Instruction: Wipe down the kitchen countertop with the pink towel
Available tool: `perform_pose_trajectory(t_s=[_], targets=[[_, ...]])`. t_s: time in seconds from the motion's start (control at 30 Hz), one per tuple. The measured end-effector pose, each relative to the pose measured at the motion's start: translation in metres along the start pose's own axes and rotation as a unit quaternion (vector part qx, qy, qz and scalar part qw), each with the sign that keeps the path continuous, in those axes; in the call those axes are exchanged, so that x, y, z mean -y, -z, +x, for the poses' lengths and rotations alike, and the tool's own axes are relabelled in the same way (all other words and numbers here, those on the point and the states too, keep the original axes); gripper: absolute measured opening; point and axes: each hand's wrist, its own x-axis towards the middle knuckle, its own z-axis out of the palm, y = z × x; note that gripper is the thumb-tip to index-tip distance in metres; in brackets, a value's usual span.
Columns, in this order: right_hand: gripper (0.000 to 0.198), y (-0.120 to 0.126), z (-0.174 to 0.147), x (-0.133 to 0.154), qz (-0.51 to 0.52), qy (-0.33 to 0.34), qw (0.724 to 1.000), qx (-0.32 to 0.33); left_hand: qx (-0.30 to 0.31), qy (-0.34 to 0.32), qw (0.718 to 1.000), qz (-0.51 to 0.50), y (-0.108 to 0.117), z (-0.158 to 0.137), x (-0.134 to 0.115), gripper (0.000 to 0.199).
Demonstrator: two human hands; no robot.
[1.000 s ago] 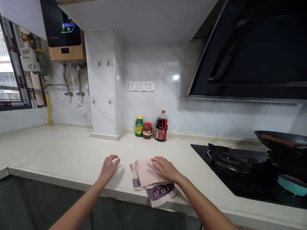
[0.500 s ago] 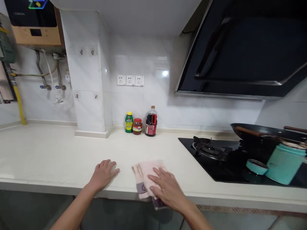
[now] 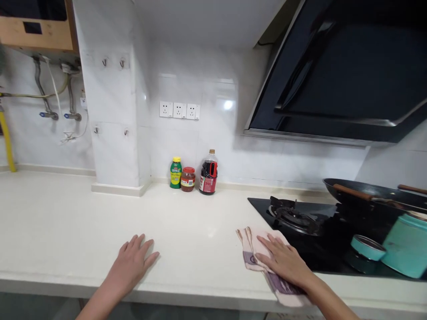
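Observation:
My right hand [image 3: 283,262] lies flat on a folded pale pink cloth [image 3: 248,242] with purple bands, its fingers stretched out and pressing on top. The cloth lies on the white countertop [image 3: 193,253], beside the left edge of the black stove [image 3: 320,249], and part of it hangs toward the counter's front edge. My left hand [image 3: 130,264] rests palm down on the countertop to the left, fingers spread, with nothing in it.
A green bottle [image 3: 175,175], a red-lidded jar [image 3: 187,181] and a dark sauce bottle [image 3: 208,178] stand against the wall. On the stove are a wok [image 3: 353,189], a teal canister [image 3: 407,244] and a small teal-sided round item [image 3: 367,248]. A range hood [image 3: 347,75] hangs above.
My right hand and the cloth have slid to the right along the counter, up to the stove's edge. My left hand stays on the counter; the view has shifted slightly.

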Motion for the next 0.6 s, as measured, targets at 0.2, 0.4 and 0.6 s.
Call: perform_pose_trajectory(t_s=[0.2,0.4,0.6], targets=[[0.074,-0.006,0.104,0.002,0.006,-0.022,1.000,0.006,-0.045,-0.025,0.996,-0.068,0.000,-0.007,0.003,0.042],[0.077,-0.001,0.188,0.037,0.023,-0.068,0.997,0.009,-0.068,-0.040,0.994,-0.077,0.002,-0.007,-0.002,0.041],[0.083,0.011,0.205,0.149,0.072,0.053,0.995,0.038,-0.091,-0.034,0.992,-0.083,0.002,-0.006,-0.004,0.041]])
